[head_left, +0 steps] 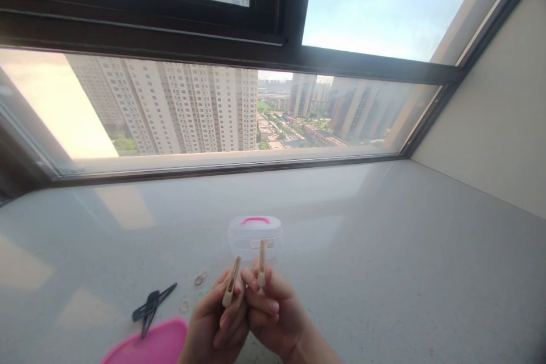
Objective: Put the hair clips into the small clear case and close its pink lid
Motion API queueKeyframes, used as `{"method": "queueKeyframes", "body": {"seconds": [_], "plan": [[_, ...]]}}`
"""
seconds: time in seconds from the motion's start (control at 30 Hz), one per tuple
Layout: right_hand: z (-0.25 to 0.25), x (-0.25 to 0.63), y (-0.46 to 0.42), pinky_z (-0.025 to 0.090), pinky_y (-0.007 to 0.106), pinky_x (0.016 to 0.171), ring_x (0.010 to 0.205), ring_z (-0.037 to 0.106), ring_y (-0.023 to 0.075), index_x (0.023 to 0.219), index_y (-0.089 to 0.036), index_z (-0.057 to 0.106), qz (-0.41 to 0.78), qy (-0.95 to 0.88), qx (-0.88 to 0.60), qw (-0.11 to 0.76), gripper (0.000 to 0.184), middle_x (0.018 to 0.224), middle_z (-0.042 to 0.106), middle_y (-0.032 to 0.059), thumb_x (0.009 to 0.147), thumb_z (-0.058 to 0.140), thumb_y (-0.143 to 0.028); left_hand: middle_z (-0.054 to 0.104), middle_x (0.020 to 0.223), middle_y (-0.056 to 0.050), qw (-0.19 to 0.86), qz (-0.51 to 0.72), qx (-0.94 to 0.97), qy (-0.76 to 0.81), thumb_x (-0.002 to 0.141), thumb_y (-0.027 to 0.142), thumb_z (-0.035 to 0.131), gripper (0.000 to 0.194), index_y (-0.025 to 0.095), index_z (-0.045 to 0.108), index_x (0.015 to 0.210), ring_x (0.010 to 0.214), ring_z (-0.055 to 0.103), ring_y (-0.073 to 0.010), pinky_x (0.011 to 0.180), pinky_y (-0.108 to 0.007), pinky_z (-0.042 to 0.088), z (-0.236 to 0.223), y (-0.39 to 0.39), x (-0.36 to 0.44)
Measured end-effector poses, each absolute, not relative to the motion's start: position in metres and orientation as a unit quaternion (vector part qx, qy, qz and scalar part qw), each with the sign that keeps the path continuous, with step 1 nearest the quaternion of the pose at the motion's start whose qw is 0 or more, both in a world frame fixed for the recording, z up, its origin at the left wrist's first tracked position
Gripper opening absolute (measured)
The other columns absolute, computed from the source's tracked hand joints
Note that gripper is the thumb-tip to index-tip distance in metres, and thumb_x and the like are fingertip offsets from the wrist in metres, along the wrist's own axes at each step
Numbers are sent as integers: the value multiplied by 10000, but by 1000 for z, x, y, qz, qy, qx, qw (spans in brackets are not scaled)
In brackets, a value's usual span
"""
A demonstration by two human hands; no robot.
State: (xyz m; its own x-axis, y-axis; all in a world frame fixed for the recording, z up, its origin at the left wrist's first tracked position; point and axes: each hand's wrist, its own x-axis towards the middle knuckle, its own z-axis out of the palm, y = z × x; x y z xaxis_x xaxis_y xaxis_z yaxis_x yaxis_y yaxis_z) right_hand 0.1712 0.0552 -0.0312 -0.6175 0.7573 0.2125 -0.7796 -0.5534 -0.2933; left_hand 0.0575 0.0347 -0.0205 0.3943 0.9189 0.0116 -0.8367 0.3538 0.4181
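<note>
Side by side near the bottom centre, my left hand and my right hand touch each other. Pinched in the left fingers is a slim beige hair clip, tilted with its tip up. The right fingers grip a similar beige hair clip, held nearly upright. Just beyond them stands a clear plastic box with a pink handle, its lower front partly covered by the right clip and fingers.
Left of my hands, black hair clips lie crossed, one overlapping the rim of a pink tray-like piece. Small hair ties lie scattered on the pale speckled sill. A dark-framed window rises behind, and a wall stands right.
</note>
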Motion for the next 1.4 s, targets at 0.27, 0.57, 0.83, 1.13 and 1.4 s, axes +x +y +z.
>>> {"method": "queueKeyframes", "body": {"seconds": [0.27, 0.57, 0.83, 1.13, 1.4], "plan": [[-28, 171, 55, 225, 53, 300, 349, 219, -33, 756, -95, 599, 875, -182, 52, 445, 222, 629, 498, -60, 799, 696, -290, 332, 336, 103, 820, 531, 161, 139, 791, 246, 647, 173, 130, 684, 668, 263, 100, 2, 267, -104, 190, -15, 33, 60], [-31, 171, 54, 248, 51, 310, 356, 243, -36, 854, -105, 617, 872, -187, 53, 449, 172, 689, 533, -39, 809, 681, -259, 353, 307, 99, 821, 531, 139, 155, 767, 254, 672, 193, 130, 661, 620, 260, 92, 2, 262, -104, 194, -17, 33, 61], [-28, 171, 56, 254, 55, 303, 339, 255, -35, 763, -94, 607, 870, -201, 65, 445, 168, 631, 524, -44, 778, 701, -232, 447, 312, 72, 829, 528, 118, 144, 735, 253, 715, 232, 135, 617, 561, 254, 97, 8, 261, -105, 195, -14, 32, 61], [-27, 170, 56, 264, 49, 308, 339, 255, -38, 779, -91, 622, 872, -198, 88, 439, 156, 625, 502, -56, 798, 685, -232, 509, 333, 51, 823, 535, 141, 130, 761, 229, 686, 191, 137, 630, 603, 235, 122, 6, 250, -105, 205, -14, 34, 62], [-28, 172, 55, 272, 49, 316, 345, 250, -35, 797, -90, 619, 874, -184, 78, 443, 174, 617, 485, -62, 811, 682, -252, 543, 386, 41, 818, 541, 152, 121, 836, 215, 590, 172, 130, 667, 709, 230, 135, 3, 247, -111, 198, -21, 34, 62]]}}
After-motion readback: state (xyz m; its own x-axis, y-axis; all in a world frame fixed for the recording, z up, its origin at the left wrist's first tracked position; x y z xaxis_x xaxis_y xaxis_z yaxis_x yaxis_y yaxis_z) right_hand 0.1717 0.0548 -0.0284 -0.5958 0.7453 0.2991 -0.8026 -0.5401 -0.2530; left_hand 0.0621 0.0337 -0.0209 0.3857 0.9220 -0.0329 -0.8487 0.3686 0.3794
